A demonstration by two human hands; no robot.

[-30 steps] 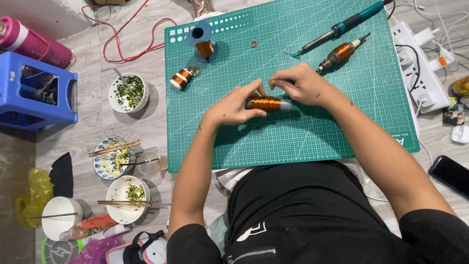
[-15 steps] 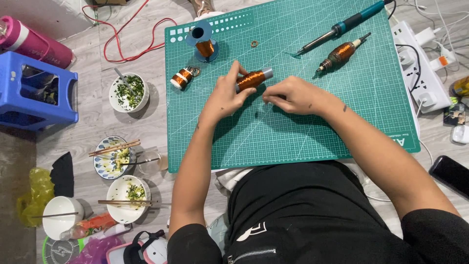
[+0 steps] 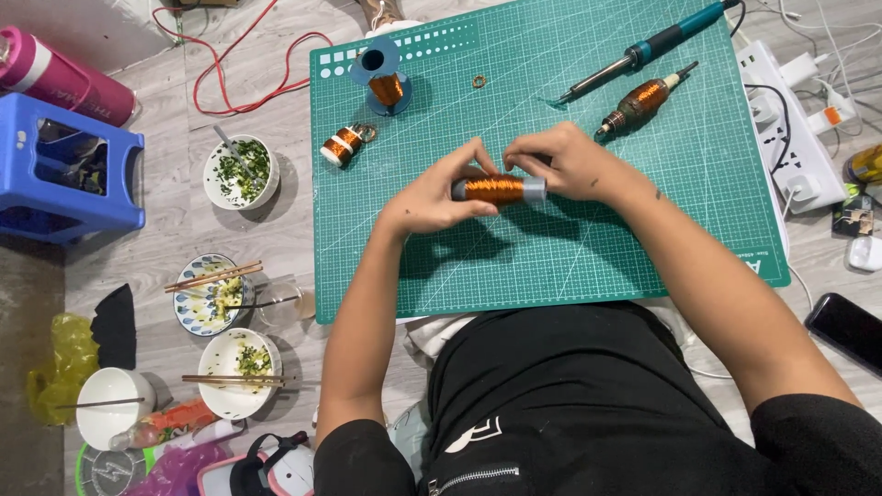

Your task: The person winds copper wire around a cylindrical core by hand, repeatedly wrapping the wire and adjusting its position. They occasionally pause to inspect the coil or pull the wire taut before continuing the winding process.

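Note:
My left hand and my right hand together hold a copper wire coil wound on a grey tube, level above the green cutting mat. The left fingers wrap its left end, the right fingers pinch its right end. Farther up the mat lie a blue soldering iron and a second copper-wound tool. A blue spool of copper wire stands at the mat's top left, with a small coil at its edge.
Left of the mat on the floor are bowls with food and chopsticks, a blue plastic stool, a pink bottle and red wire. A white power strip and a black phone lie to the right.
Both hands have come together on the coil again. It went from tilted in the left hand alone to level between both hands, a little lower on the mat.

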